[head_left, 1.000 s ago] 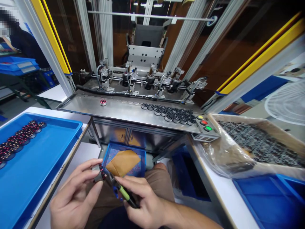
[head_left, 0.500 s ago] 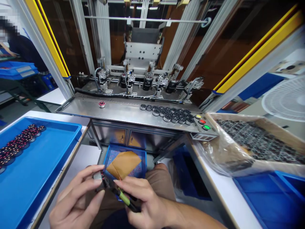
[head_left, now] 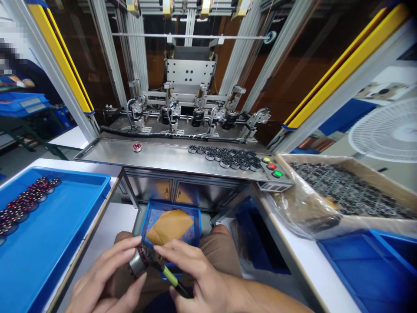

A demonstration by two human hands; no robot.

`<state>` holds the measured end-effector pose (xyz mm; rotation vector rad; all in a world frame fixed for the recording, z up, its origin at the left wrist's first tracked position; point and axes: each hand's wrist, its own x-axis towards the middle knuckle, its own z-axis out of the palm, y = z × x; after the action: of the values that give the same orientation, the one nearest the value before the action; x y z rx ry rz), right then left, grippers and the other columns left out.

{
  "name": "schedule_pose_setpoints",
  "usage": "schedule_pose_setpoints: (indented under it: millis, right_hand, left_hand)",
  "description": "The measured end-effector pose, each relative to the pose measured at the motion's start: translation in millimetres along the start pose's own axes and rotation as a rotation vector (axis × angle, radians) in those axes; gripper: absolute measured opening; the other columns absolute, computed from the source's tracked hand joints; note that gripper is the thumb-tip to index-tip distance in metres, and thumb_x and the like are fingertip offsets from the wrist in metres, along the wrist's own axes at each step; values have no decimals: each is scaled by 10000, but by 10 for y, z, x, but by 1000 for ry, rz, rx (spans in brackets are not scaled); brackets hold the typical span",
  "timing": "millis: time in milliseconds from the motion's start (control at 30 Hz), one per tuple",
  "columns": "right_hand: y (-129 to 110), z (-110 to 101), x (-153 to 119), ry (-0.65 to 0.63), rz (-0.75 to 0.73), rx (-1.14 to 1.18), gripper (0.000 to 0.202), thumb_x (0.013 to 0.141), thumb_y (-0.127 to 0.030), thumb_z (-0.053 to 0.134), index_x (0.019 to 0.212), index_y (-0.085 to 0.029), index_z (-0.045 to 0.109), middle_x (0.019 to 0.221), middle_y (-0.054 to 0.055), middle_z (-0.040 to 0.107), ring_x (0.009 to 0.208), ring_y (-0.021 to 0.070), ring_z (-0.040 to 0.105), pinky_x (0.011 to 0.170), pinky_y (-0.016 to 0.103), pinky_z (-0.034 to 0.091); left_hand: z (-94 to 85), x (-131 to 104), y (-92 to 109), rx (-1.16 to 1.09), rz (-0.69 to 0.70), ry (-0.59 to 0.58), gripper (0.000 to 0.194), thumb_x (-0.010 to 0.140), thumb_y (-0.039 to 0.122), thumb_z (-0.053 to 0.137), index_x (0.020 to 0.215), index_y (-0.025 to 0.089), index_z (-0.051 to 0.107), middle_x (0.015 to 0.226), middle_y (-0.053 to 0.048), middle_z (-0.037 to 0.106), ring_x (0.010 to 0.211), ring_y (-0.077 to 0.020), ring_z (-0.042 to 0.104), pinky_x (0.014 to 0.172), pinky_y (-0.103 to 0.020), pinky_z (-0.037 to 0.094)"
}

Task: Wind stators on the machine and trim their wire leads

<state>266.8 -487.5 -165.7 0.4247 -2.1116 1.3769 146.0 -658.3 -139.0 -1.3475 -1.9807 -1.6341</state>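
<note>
My left hand (head_left: 109,278) is closed with its fingertips round the rim of a small motor stator (head_left: 138,263), a grey ring with reddish windings, tilted on its side. My right hand (head_left: 202,274) grips a pair of cutting pliers (head_left: 170,276) with black and lime-green handles. The dark jaws of the pliers are at the wound face of the stator; I cannot tell whether they touch it. Both hands are above my lap. On the metal ledge ahead, a single red-wound stator (head_left: 137,148) sits to the left and a cluster of dark stators (head_left: 228,157) to the right.
A winding machine (head_left: 195,115) stands behind the ledge. At left, a blue tray (head_left: 74,208) holds rows of wound stators. A plastic-lined box (head_left: 352,191) of grey cores and push buttons (head_left: 272,167) are at right. Below lies a blue bin (head_left: 195,217) with brown paper (head_left: 172,226).
Both hands have moved slightly lower in view. The stator has turned, showing more of its grey side. My right fingers have loosened somewhat round the plier handles. The whole view has shifted slightly.
</note>
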Motion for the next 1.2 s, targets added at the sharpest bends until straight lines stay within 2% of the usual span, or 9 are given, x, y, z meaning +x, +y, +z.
schedule_pose_setpoints:
  millis: [133,300,433,533,733,900,1033,1133,1200]
  right_hand:
    - [19,29,6,20,-34,-11,793,706,-149,551,1478,-173,376,925,85,608,750,169,578,636,265,495]
    - [11,48,-3,46,-43,-14,749,726,-144,549,1462,-173,410,784,32,582,639,140,530,567,231,440]
    - [-46,-16,47,61,185,14,619,718,-107,550,1334,-164,561,800,35,627,667,136,556,618,233,460]
    - [-86,-86,89,12,362,19,581,705,-82,538,1277,-157,603,915,58,673,809,162,615,736,262,495]
    - [-156,-162,47,-19,464,10,492,702,-126,559,1185,-144,654,845,52,671,745,170,616,707,280,499]
    - [-284,-222,-51,-25,450,79,576,674,-77,547,1235,-164,638,820,42,670,721,146,604,698,266,504]
    - [-367,-241,-142,-87,563,426,557,786,-209,611,1340,-185,561,934,76,649,759,142,620,733,294,527]
    - [-378,-212,-183,-132,629,637,554,827,-394,672,1335,-198,571,989,89,619,825,148,629,803,324,525]
    - [-370,-186,-187,-138,649,688,557,823,-481,688,1295,-198,603,988,91,612,828,142,627,807,313,522]
  left_hand:
    - [-32,29,41,-32,90,-89,513,696,-40,717,1153,187,664,1106,-83,740,1004,-232,721,847,-308,630]
    - [-12,-22,23,-30,25,-63,464,716,-11,717,1119,216,678,1106,-76,737,987,-233,725,836,-313,634]
    - [-26,-38,-35,-112,-82,-94,375,773,24,680,1093,220,675,1206,-87,680,1067,-239,699,864,-321,628]
    - [-56,-27,-93,-176,-17,-174,386,778,-25,652,1079,216,664,1302,-97,609,1101,-242,683,871,-337,631]
    - [-49,-20,-139,-24,14,-75,690,744,-72,668,1331,269,546,1267,-73,624,1137,-213,662,969,-325,586]
    - [-79,94,-89,158,195,-144,452,771,9,689,1160,237,658,1190,-43,665,1066,-156,687,1003,-224,527]
    - [-96,166,-82,337,319,-141,299,832,93,654,1104,212,688,1098,-21,731,955,-101,724,1051,-136,443]
    - [-91,150,-112,367,381,-166,376,816,33,646,1165,171,663,1125,-49,741,1011,-123,723,1101,-170,408]
    - [-90,105,-145,357,353,-145,438,784,-9,664,1179,179,649,1144,-64,741,1047,-150,717,1088,-210,445]
